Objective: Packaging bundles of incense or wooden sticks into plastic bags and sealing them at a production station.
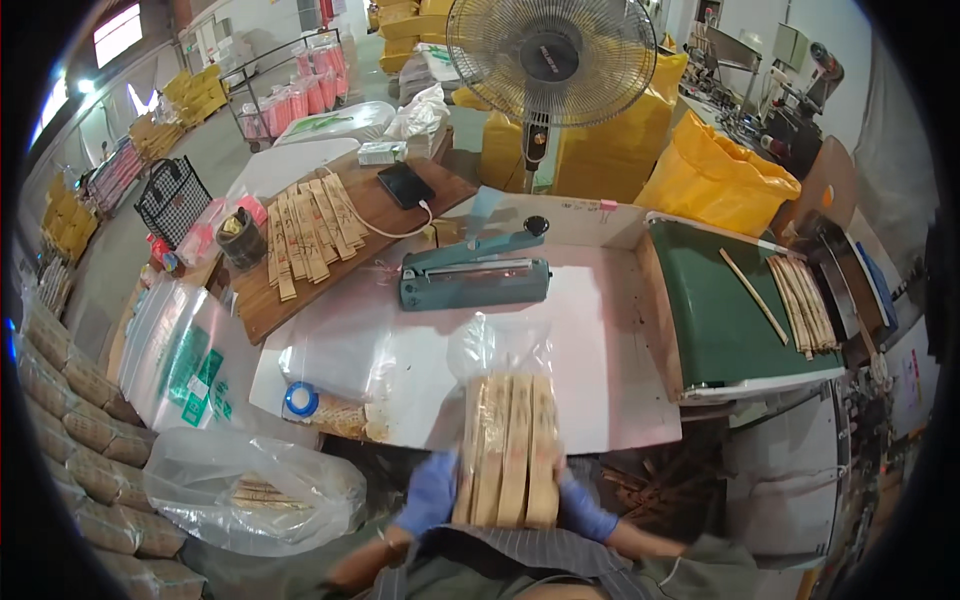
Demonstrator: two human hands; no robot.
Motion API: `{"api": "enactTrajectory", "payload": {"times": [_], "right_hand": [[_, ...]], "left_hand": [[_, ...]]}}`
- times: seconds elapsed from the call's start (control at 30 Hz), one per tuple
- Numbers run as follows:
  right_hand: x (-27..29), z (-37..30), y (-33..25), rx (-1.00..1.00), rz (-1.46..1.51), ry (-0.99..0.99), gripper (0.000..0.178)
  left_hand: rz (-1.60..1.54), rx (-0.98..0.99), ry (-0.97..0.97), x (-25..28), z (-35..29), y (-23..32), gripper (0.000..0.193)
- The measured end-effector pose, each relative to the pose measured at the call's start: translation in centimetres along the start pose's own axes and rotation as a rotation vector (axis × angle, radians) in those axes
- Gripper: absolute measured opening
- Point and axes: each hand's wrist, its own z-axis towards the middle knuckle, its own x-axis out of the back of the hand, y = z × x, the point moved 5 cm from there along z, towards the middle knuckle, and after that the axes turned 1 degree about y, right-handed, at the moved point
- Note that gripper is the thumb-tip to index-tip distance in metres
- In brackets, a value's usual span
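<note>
A clear plastic bag [500, 345] filled with long tan paper-wrapped chopsticks [515, 450] stands close to my body, its loose end lying toward the table. My left hand [432, 490], in a blue glove, presses against the bag's left side. Along the right side, my right hand [585, 505], also blue-gloved, grips the bag. The fingers of both are partly hidden by the bag. Beyond it, on the white tabletop [600, 350], sits a grey-green hand sealer [475, 280] with its lever arm raised at the right end.
More wrapped chopsticks [310, 230] lie on a brown board [350, 265] beside a phone [405, 186] on a cable. A green conveyor belt [720, 300] carries several at right. A fan [550, 60] stands behind. A blue-topped tape roll [301, 399] and a plastic sack [255, 490] are at left.
</note>
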Motion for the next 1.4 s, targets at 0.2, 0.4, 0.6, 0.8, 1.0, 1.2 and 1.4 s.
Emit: {"api": "enactTrajectory", "payload": {"times": [0.2,0.4,0.6,0.8,1.0,1.2,1.4], "right_hand": [[-4.3,7.8,-16.3,1.464,-1.941,-0.003,0.019],[-13.9,-3.4,-26.9,1.811,-1.445,-0.101,0.008],[-11.4,-0.8,-24.5,1.846,-1.539,0.429,0.016],[-12.8,-2.2,-17.8,1.874,-1.581,0.433,0.028],[-10.4,-3.3,-18.2,1.994,-1.344,0.127,0.013],[-10.8,7.5,-27.5,1.528,-1.387,0.542,0.022],[-5.4,25.1,-32.4,1.222,-0.824,0.624,0.023]], "left_hand": [[0.32,-0.062,0.135,11.1,17.4,10.3,0.025],[-0.295,-0.181,0.37,19.7,17.7,23.0,0.014],[-0.244,-0.132,0.173,15.9,19.5,18.8,0.016],[-0.691,-0.458,-0.011,12.0,12.9,25.2,0.014],[-0.409,-0.75,0.212,10.1,12.8,19.4,0.083],[-0.984,-0.221,-0.23,-3.6,18.2,11.4,0.081],[-1.0,0.089,-0.228,-9.9,25.9,8.6,0.038]]}}
